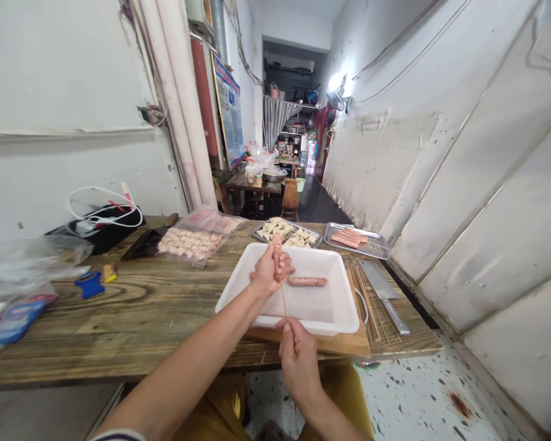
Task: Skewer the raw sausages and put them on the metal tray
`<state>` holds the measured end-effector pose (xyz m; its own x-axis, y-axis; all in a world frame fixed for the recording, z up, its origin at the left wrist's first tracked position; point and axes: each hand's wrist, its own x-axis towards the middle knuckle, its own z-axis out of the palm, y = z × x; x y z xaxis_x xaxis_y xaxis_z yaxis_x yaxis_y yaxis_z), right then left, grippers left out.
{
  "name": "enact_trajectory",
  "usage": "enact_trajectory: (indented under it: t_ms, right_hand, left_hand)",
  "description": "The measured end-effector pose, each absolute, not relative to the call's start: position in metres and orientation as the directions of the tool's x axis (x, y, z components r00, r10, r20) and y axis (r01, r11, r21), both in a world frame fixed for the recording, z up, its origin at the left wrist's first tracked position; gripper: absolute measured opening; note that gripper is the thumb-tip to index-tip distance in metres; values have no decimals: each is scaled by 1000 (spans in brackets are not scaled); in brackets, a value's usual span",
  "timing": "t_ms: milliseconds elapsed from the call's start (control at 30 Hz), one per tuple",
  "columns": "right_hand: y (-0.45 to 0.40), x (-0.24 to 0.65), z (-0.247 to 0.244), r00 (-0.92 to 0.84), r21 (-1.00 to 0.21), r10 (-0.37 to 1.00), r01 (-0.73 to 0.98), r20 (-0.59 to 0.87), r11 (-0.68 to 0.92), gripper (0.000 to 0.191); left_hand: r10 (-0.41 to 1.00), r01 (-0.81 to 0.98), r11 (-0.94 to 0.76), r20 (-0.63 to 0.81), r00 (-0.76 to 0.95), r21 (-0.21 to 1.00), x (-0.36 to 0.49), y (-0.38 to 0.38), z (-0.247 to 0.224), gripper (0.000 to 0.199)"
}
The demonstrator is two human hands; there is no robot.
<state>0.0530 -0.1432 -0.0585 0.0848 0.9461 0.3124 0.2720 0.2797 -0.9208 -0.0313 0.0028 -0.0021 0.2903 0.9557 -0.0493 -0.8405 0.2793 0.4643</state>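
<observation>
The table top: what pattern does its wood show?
The table is brown wood with dark, wavy grain lines, best seen in the head view, left of the tray.

The left hand (269, 269) and right hand (299, 364) are bare; a striped white sleeve hem (119, 436) edges the left arm; mustard-yellow trousers (342, 398) cover the legs.

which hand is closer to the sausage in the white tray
Left hand: over the tray, beside the sausage. Right hand: farther off, in front of the tray.
</observation>
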Motion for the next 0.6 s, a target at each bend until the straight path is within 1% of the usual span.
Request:
enact_trajectory:
  t_ms: [300, 600]
  right_hand:
    - [-137, 45, -54, 114, -917, 942, 292, 315, 272, 31]
    - [-127, 39, -50, 145, -916, 936, 297, 322, 269, 27]
  left_hand:
    - [957, -875, 276, -33, 287, 399, -29, -1, 3, 25]
    - [962, -862, 252, -17, 273, 441, -27, -3, 8, 31]
